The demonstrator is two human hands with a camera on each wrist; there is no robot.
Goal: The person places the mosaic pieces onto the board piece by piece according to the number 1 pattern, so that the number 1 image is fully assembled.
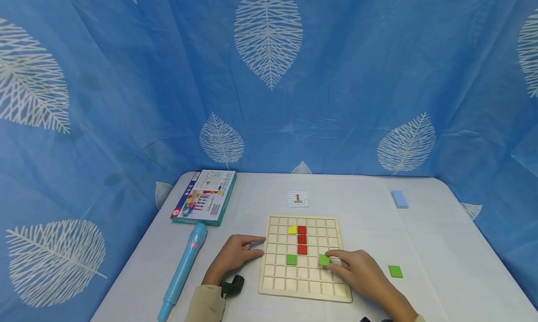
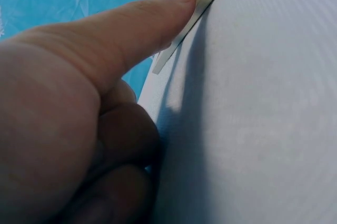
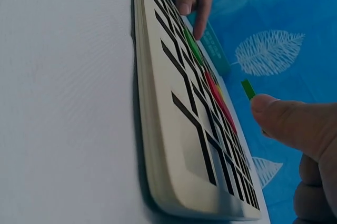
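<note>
In the head view my right hand pinches a green square tile between thumb and forefinger, over the right part of a wooden grid board. The right wrist view shows this tile raised clear of the board. My left hand is at the board's left edge, its thumb and forefinger stretched out and touching the rim. On the board lie a column of red square tiles, a yellow piece with a slanted side and a green square tile.
Another green tile lies right of the board. Behind the board is a small pattern card. A blue block sits at the back right. On the left are a printed box and a light-blue tube.
</note>
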